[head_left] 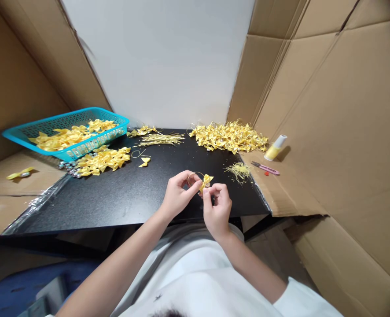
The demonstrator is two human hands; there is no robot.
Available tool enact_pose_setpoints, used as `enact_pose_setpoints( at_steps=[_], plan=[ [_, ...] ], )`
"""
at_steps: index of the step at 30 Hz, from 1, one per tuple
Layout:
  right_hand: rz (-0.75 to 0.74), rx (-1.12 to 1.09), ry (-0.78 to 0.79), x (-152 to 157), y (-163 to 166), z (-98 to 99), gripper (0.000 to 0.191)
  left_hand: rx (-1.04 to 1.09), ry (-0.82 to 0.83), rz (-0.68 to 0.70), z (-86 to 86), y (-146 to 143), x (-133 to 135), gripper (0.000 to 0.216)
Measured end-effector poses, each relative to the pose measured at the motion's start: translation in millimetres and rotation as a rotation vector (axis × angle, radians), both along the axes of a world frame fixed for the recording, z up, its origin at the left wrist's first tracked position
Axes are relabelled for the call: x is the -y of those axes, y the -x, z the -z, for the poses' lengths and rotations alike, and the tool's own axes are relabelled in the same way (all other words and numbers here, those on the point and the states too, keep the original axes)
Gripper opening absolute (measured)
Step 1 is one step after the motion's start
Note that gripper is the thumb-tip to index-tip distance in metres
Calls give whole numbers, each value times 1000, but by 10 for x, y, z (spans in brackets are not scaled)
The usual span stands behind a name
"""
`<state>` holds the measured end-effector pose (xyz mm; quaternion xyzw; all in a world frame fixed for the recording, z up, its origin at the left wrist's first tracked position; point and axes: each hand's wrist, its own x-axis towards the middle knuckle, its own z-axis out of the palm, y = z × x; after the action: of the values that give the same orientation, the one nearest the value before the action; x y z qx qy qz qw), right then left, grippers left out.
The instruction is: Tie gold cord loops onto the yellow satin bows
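Above the front edge of the black table, my left hand (182, 191) and my right hand (217, 209) meet around a small yellow ribbon bow (207, 180). A thin gold cord loops out beside the bow, near my left fingertips. Both hands pinch at the bow from either side; its underside is partly hidden by my fingers. Left of my hands, another yellow bow (144, 162) lies on the table with a curl of gold cord by it. Farther back rests a bundle of straight gold cords (162, 139).
A turquoise basket (63, 152) of yellow bows stands back left, with a bow pile (104, 160) and silver bells (72, 169) before it. A larger heap (229, 137) lies back right. Cord scraps (239, 171), pink snips (266, 167) and a thread spool (275, 148) are on the right.
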<state>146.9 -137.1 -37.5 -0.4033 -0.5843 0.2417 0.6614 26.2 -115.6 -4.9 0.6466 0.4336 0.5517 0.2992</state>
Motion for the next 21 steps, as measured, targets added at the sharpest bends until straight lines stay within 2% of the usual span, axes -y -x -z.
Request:
enact_pose_setpoints(
  at_steps=[7, 21],
  plan=[
    [1, -8, 10, 1, -10, 14, 10, -4, -6, 52, -7, -11, -1, 12],
    [-14, -24, -6, 8, -13, 11, 12, -37, -1, 32, -5, -14, -5, 13]
  ],
)
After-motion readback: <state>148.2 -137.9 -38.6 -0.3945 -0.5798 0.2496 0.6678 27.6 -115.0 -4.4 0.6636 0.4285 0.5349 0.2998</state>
